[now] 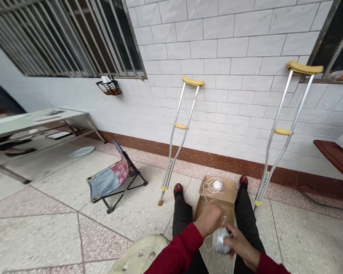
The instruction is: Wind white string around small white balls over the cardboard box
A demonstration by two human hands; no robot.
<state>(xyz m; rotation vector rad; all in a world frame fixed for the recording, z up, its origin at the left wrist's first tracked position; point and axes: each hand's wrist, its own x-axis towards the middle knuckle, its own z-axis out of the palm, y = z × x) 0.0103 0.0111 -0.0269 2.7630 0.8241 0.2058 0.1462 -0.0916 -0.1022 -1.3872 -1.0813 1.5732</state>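
Observation:
My right hand [240, 243] grips a whitish, shiny ball [221, 240] low over the box, between my legs; it is blurred and looks like wound string. My left hand [211, 217] is closed just above and left of that ball. A pale strand of string [224, 220] shows between the left fingers and the ball. Beneath both hands is an open cardboard box [231, 207], partly hidden by my arms. On its far flap lies a small white ball of cord [217, 185], with loose loops of cord [207, 187] spread around it.
Two crutches, one left [179, 126] and one right [282, 131], lean against the tiled wall. A folding chair [105, 186] stands to the left, near a long table [74, 113]. A pale plastic stool [140, 251] is close at my left. A reddish-brown tabletop [330, 152] juts in from the right.

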